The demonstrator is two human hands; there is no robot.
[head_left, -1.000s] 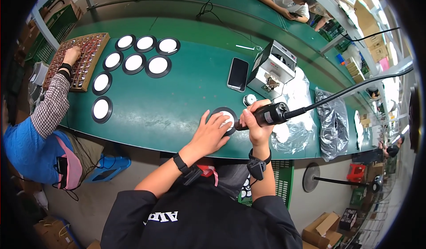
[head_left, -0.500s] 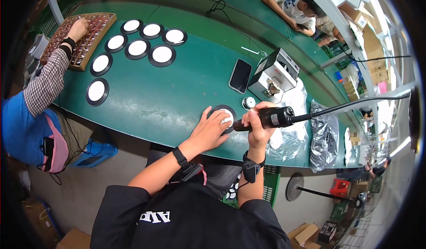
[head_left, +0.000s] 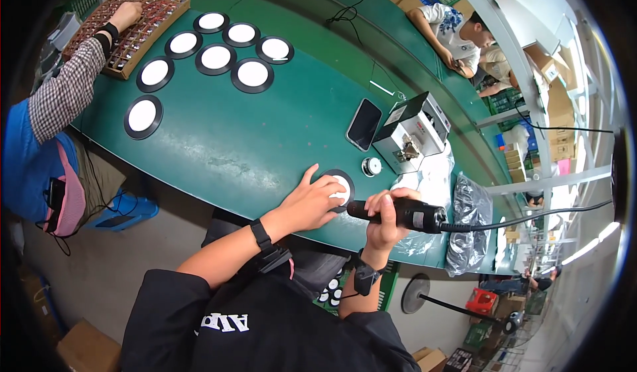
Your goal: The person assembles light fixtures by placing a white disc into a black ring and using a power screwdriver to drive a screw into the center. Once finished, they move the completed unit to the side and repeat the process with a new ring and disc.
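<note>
Black-rimmed white disc (head_left: 341,193), one, on green bench (head_left: 219,146), under left hand (head_left: 308,205).
Left fingers apart, resting on it; right hand (head_left: 385,224) clamped round black corded power tool (head_left: 423,217); I judge light steadying could let the disc slip.

Bright, even light leaves a soft sheen on the worktop (head_left: 215,149) left of centre; a tube lamp (head_left: 590,243) glares at right; straight edges bow toward the black rim.
</note>
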